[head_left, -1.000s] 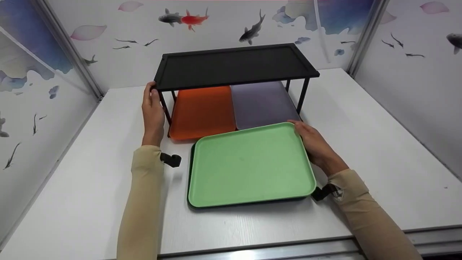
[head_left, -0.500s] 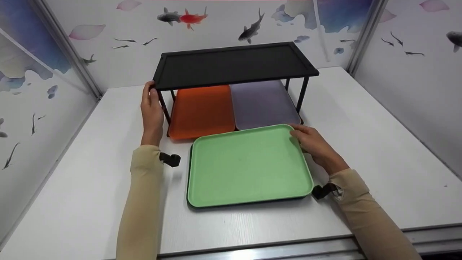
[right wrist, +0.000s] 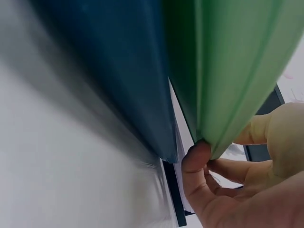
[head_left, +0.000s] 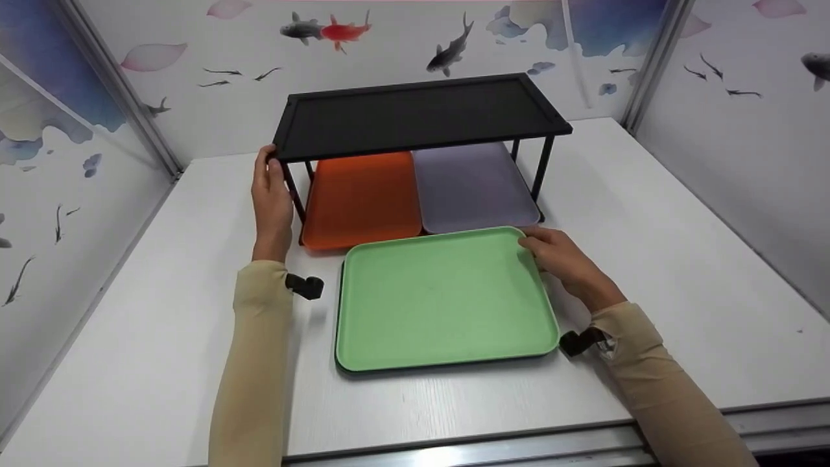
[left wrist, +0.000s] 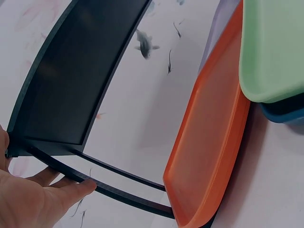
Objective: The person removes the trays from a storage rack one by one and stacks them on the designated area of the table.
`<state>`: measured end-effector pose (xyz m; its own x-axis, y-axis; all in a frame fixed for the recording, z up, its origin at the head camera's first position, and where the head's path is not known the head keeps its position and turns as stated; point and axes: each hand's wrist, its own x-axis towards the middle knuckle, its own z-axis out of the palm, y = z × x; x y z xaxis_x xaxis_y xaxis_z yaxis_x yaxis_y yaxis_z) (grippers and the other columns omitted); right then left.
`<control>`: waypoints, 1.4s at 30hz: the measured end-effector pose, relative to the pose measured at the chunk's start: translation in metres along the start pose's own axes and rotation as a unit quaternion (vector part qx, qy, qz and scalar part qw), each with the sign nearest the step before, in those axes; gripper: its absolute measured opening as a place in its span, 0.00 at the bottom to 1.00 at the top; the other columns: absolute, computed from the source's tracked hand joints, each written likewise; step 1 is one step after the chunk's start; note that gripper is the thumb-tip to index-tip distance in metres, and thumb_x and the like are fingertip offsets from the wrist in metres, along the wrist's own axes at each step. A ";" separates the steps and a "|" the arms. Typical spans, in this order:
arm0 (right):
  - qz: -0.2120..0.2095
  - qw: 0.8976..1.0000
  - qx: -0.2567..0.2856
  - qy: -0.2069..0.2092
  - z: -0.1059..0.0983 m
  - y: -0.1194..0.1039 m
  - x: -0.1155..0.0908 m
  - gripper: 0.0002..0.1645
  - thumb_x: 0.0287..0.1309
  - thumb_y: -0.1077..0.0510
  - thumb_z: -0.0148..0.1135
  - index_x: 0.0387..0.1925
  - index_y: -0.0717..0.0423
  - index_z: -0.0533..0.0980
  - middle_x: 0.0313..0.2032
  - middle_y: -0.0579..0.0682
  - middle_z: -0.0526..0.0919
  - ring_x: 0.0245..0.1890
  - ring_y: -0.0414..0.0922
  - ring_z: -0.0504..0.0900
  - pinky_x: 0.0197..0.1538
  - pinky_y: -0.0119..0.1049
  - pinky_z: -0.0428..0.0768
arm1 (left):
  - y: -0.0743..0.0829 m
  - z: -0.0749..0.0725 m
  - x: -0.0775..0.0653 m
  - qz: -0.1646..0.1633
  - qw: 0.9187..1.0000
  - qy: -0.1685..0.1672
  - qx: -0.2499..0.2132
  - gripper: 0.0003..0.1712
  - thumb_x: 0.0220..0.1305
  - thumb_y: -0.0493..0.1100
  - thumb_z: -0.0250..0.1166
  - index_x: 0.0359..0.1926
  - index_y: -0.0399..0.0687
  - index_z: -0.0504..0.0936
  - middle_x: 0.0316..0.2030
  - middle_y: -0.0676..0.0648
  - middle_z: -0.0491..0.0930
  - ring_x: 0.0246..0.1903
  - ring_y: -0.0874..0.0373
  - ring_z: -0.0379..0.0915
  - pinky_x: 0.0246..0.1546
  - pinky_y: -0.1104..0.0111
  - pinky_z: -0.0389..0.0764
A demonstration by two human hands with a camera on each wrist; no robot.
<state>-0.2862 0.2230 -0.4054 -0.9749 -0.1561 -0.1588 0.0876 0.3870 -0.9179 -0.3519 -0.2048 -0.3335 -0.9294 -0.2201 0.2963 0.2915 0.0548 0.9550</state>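
Note:
A black rack [head_left: 421, 117] with a flat top and thin legs stands on the table. My left hand [head_left: 271, 207] grips its near left corner, with fingers around the leg in the left wrist view. Under the rack lie an orange tray [head_left: 363, 194] and a purple tray [head_left: 476, 188], side by side. In front of them a light green tray [head_left: 447, 298] lies over a dark blue tray [right wrist: 109, 71]. My right hand [head_left: 570, 263] pinches the green tray's far right corner. In the right wrist view a gap shows between the green and blue trays near the fingers.
The white table [head_left: 155, 324] extends on both sides of the trays. Panels [head_left: 389, 58] printed with fish close off the back and sides. A metal rail [head_left: 454, 447] runs along the table's front edge.
The green tray's right side has shifted slightly left and toward me, lining up more with the blue tray, and my right hand has moved with it. My left hand stays on the rack.

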 end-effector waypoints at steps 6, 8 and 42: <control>0.035 0.999 -0.027 -0.016 0.000 0.001 0.004 0.35 0.80 0.49 0.43 0.77 0.64 0.56 0.74 0.64 0.62 0.70 0.56 0.66 0.63 0.46 0.72 | -0.003 0.000 0.002 0.002 1.000 -0.001 0.002 0.27 0.85 0.47 0.39 0.78 0.49 0.58 0.78 0.46 0.57 0.75 0.57 0.55 0.73 0.55 0.60; 0.039 0.998 -0.034 -0.019 0.000 0.001 0.004 0.35 0.80 0.48 0.43 0.77 0.65 0.56 0.74 0.64 0.62 0.70 0.56 0.65 0.64 0.46 0.71 | -0.009 -0.001 0.007 0.005 1.000 0.000 0.005 0.27 0.85 0.48 0.40 0.78 0.50 0.59 0.78 0.47 0.57 0.75 0.57 0.55 0.73 0.56 0.60; 0.024 0.997 -0.063 -0.043 -0.013 0.009 -0.001 0.30 0.74 0.57 0.56 0.70 0.68 0.67 0.54 0.61 0.75 0.37 0.40 0.82 0.42 0.35 0.83 | 0.002 0.000 -0.001 0.001 1.000 0.002 0.004 0.26 0.85 0.47 0.39 0.78 0.49 0.59 0.78 0.46 0.57 0.74 0.56 0.56 0.74 0.58 0.59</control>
<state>-0.2873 0.2385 -0.4086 -0.9489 -0.2095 -0.2361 0.1012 0.5066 -0.8562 -0.3507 -0.2041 -0.3321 -0.9279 -0.2240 0.2979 0.2915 0.0622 0.9546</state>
